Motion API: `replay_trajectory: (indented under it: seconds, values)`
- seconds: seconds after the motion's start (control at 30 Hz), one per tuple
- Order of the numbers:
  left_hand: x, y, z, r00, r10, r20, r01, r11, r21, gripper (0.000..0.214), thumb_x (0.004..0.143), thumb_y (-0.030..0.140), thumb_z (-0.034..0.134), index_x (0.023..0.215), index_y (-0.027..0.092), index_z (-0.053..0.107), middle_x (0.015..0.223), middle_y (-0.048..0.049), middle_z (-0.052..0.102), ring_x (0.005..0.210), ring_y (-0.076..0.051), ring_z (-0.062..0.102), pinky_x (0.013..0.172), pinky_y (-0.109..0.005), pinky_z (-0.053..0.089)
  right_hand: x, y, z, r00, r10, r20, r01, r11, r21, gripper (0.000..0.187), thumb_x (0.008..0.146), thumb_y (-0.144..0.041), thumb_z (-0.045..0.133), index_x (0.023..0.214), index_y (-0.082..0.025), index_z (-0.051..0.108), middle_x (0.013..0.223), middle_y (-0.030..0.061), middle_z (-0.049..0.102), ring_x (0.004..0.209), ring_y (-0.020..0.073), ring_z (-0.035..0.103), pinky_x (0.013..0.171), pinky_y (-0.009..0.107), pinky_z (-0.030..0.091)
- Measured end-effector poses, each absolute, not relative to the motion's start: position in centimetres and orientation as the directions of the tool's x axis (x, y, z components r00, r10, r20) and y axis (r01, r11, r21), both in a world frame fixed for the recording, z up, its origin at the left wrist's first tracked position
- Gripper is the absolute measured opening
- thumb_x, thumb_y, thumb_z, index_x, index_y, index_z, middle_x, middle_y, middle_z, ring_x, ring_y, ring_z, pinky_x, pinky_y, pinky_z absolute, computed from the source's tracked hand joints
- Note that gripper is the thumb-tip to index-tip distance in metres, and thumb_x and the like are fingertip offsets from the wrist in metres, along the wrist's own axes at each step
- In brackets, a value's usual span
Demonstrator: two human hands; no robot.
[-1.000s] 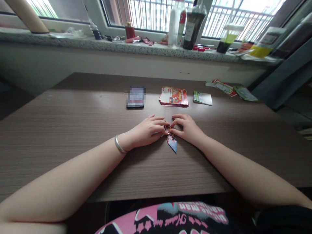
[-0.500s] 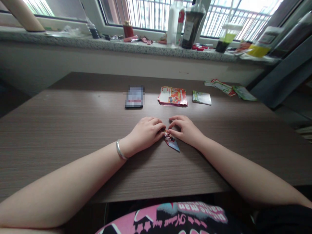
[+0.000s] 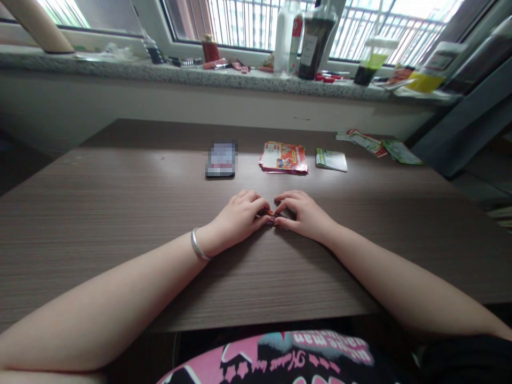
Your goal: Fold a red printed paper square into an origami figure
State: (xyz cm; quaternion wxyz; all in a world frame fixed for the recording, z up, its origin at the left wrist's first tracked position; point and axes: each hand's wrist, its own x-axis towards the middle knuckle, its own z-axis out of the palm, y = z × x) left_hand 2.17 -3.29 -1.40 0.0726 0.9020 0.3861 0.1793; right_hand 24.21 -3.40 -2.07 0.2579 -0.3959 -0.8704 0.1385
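Observation:
Close to the middle of the table, a small folded piece of colourful printed paper (image 3: 272,218) sits between my hands. My left hand (image 3: 243,214) pinches its left side between thumb and fingers, a silver bangle on the wrist. On the other side, my right hand (image 3: 303,213) is closed on the paper with thumb and index finger, its fingertips almost touching the left ones. Most of the paper is hidden by the fingers, so its exact folded shape cannot be made out.
Beyond my hands lie a phone-like device (image 3: 221,160) with a blurred screen, a stack of red-and-white printed sheets (image 3: 284,158), a smaller green-and-white stack (image 3: 331,160) and loose green packets (image 3: 402,152). Bottles and cups crowd the granite windowsill (image 3: 240,80).
The pointed bluish end of the paper, which stuck out towards me, no longer shows there. My right fingers have closed in on the paper; my left hand has shifted only slightly.

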Motion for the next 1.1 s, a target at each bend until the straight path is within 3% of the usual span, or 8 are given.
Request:
replay_trajectory:
  seconds: [0.1,0.27,0.5,0.7,0.87,1.1]
  values:
    - [2.1,-3.2,-1.3,0.663,0.694,0.28,0.635,-0.72,0.28,0.015,0.091,0.031,0.061,0.093,0.016,0.061,0.097,-0.007,0.062,0.093,-0.021,0.056,0.084,-0.035,0.047,24.1,-3.4,-2.0,-0.533,0.771,0.349,0.612,0.635,-0.471,0.011,0.088,-0.029,0.062,0.085,-0.021,0.069,0.114,0.0082,0.069,0.111,0.0236,0.06,0.1,0.044,0.043]
    - [2.1,-3.1,-1.4,0.699,0.646,0.309,0.596,-0.764,0.249,0.013,0.091,0.029,0.062,0.089,0.017,0.059,0.087,-0.0047,0.065,0.082,-0.019,0.059,0.075,-0.031,0.047,24.1,-3.3,-2.2,-0.522,0.777,0.352,0.594,0.627,-0.505,0.009,0.086,-0.028,0.064,0.082,-0.021,0.068,0.11,0.0079,0.07,0.109,0.0234,0.061,0.1,0.044,0.043]
    - [2.2,-3.1,-1.7,0.647,0.663,0.376,0.569,-0.748,0.341,0.023,0.087,0.028,0.066,0.107,0.017,0.059,0.097,-0.0048,0.069,0.086,-0.019,0.063,0.076,-0.03,0.048,23.9,-3.4,-2.2,-0.49,0.788,0.372,0.542,0.61,-0.578,0.004,0.084,-0.024,0.065,0.083,-0.021,0.063,0.105,0.0074,0.07,0.1,0.0213,0.063,0.092,0.04,0.046]
    - [2.2,-3.0,-1.6,0.67,0.622,0.405,0.534,-0.783,0.32,0.008,0.088,0.024,0.063,0.092,0.017,0.061,0.088,-0.0032,0.068,0.08,-0.017,0.06,0.073,-0.029,0.045,23.5,-3.8,-1.8,-0.495,0.792,0.358,0.479,0.592,-0.648,0.006,0.08,-0.016,0.061,0.081,-0.021,0.059,0.095,0.0039,0.07,0.089,0.0186,0.063,0.085,0.034,0.047]
    - [2.2,-3.1,-1.2,0.684,0.6,0.415,0.529,-0.8,0.284,0.004,0.087,0.019,0.061,0.084,0.017,0.061,0.083,-0.0036,0.064,0.076,-0.016,0.055,0.069,-0.027,0.043,23.6,-4.0,-1.8,-0.531,0.768,0.36,0.519,0.63,-0.578,0.007,0.079,-0.017,0.063,0.083,-0.021,0.06,0.086,0.0028,0.068,0.084,0.0189,0.06,0.08,0.033,0.046]
    - [1.9,-3.3,-1.0,0.668,0.565,0.484,0.581,-0.803,0.135,0.013,0.089,0.02,0.058,0.08,0.019,0.067,0.088,-0.0047,0.065,0.084,-0.019,0.051,0.082,-0.033,0.044,23.9,-3.9,-1.2,-0.594,0.719,0.36,0.505,0.682,-0.53,0.007,0.087,-0.027,0.061,0.085,-0.021,0.063,0.09,0.0041,0.07,0.087,0.0192,0.061,0.084,0.035,0.046]
